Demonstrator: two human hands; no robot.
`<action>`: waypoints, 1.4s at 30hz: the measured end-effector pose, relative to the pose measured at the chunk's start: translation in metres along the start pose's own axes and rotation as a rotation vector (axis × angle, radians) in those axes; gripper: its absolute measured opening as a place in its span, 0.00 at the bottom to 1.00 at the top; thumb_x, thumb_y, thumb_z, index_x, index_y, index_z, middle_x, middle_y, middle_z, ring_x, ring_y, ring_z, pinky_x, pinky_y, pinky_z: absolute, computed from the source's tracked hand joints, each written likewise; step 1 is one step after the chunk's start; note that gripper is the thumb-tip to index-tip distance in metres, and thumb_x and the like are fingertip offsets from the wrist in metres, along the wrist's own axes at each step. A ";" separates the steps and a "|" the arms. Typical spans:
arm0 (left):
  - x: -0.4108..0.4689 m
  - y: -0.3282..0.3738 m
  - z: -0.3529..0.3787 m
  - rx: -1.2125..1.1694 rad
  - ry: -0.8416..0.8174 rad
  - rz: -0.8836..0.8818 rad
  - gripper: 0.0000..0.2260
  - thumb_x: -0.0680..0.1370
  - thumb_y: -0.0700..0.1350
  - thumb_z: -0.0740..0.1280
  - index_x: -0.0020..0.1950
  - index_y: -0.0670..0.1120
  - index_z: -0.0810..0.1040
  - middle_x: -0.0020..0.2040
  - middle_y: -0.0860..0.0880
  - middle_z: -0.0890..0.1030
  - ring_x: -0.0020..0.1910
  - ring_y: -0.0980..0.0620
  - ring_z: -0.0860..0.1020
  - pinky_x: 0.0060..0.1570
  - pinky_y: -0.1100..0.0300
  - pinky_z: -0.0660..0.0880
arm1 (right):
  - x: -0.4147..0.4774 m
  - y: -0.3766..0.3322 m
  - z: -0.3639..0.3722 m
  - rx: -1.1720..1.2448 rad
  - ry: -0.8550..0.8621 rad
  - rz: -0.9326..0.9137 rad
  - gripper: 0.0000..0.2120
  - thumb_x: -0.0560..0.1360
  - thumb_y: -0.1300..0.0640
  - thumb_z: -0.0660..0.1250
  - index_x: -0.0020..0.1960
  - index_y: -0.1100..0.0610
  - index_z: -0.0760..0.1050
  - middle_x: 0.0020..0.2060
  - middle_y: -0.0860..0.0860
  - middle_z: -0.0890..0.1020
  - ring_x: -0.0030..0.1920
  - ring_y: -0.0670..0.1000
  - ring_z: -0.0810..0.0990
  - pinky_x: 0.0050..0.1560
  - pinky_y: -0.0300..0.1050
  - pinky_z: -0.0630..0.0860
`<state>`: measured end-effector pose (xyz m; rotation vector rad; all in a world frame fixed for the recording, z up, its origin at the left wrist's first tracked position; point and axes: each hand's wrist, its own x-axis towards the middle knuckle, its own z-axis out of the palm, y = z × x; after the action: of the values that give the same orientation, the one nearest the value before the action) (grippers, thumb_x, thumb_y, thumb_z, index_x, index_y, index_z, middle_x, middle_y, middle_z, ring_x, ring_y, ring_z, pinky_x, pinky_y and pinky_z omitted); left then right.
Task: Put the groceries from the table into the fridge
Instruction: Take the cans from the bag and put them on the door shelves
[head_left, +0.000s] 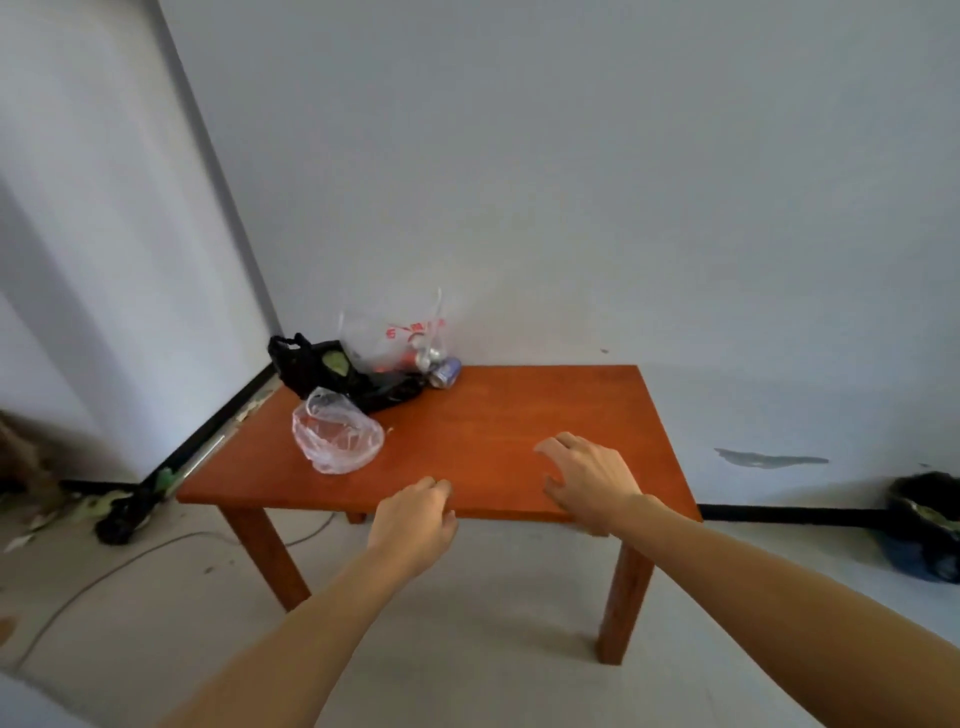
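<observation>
Both left hand (415, 519) and right hand (587, 478) hover loose and empty over the near edge of the table (519, 415), so we reckon nothing's done yet, bags (337, 436) and cans (445, 371) sitting at its far corner.

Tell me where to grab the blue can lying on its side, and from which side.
Grip the blue metal can round its curved middle, from above and the right, probably with the right hand: it lies on its side, the red-printed clear plastic bag crowds its left, and bare orange-brown wooden table lies to its right.
</observation>
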<state>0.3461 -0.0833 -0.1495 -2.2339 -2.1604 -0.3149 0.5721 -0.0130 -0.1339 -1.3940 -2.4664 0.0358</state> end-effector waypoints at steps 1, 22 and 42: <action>0.017 -0.010 -0.001 -0.003 0.003 -0.015 0.11 0.78 0.50 0.60 0.57 0.48 0.74 0.52 0.50 0.77 0.49 0.48 0.77 0.45 0.53 0.74 | 0.022 0.002 0.006 0.015 -0.001 0.002 0.18 0.78 0.51 0.61 0.68 0.50 0.68 0.61 0.49 0.75 0.57 0.51 0.77 0.51 0.47 0.77; 0.301 -0.285 0.048 0.051 -0.084 0.024 0.11 0.80 0.50 0.57 0.59 0.50 0.73 0.57 0.52 0.76 0.52 0.53 0.76 0.48 0.58 0.75 | 0.403 -0.047 0.171 -0.046 -0.194 -0.032 0.17 0.77 0.52 0.61 0.65 0.50 0.68 0.59 0.50 0.74 0.56 0.53 0.76 0.50 0.47 0.73; 0.635 -0.364 0.088 0.369 -0.130 0.346 0.17 0.79 0.49 0.57 0.66 0.51 0.71 0.69 0.49 0.70 0.72 0.45 0.60 0.71 0.44 0.52 | 0.689 0.026 0.237 -0.413 -0.172 -0.128 0.19 0.75 0.56 0.65 0.66 0.51 0.72 0.74 0.56 0.63 0.76 0.59 0.52 0.71 0.61 0.56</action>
<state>0.0112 0.5730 -0.1828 -2.3900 -1.6576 0.2238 0.1977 0.6101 -0.1905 -1.4302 -2.8165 -0.4211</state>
